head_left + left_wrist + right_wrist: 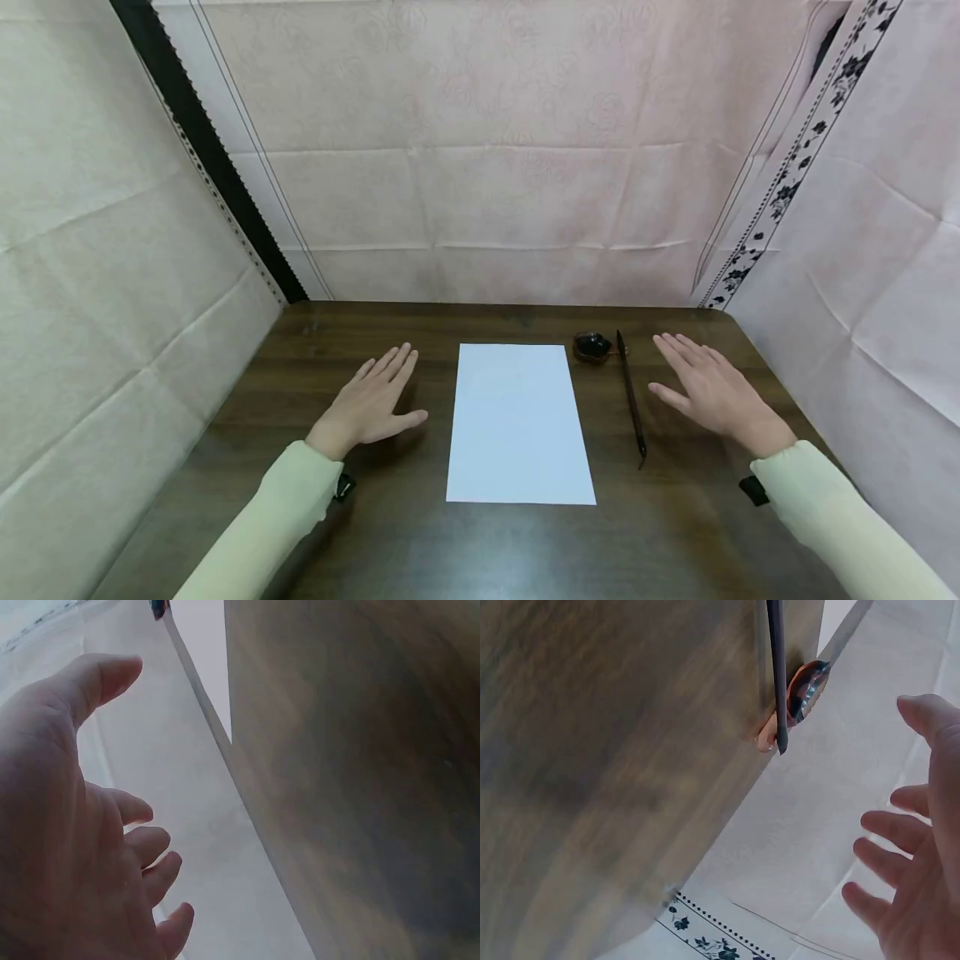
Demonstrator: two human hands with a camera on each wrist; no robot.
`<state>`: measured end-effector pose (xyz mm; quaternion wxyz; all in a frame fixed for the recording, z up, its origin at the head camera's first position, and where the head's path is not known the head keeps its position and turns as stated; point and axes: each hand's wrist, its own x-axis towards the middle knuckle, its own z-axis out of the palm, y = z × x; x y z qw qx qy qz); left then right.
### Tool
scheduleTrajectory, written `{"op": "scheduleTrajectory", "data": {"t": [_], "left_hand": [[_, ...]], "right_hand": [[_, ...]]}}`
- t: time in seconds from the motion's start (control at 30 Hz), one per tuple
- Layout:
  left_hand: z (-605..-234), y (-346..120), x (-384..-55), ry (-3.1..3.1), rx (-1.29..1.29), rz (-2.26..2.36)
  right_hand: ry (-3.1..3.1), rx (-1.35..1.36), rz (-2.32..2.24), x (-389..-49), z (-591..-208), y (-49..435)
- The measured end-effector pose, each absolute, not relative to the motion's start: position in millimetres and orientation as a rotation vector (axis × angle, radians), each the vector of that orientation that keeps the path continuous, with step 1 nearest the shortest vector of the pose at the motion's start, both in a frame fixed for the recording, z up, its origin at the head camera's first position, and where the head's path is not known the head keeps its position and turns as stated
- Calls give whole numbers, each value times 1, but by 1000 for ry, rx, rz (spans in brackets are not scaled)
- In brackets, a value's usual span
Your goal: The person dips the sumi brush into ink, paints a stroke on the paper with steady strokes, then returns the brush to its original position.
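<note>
A blank white sheet of paper lies on the dark wooden table between the two hands. My left hand is held over the table left of the sheet, palm down, fingers extended and thumb toward the paper. To the right, my right hand is palm down in the same way. Neither hand holds anything. Between the sheet and the right hand lies a slim dark writing brush, its thin tip toward me. Its far end rests by the short handle of a small brown dish with something glossy black in it.
The brown wood-grain table has rounded far corners. Pale cloth hangs behind it and along both sides, with a black strip at left and a floral border at right. Dark bands sit at the sleeve cuffs.
</note>
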<state>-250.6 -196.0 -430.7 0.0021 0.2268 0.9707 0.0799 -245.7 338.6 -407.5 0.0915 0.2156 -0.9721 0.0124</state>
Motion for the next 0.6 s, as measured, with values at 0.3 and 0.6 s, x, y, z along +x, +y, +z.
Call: {"op": "scheduleTrajectory", "data": {"t": [0.3,0.6], "left_hand": [[-426,-177,-253,2932,825,282],[-432,-157,-252,2836,873,252]], "right_hand": [[-2712,917,40,-261,-404,337],[-2778,996,30,-274,-417,333]]}}
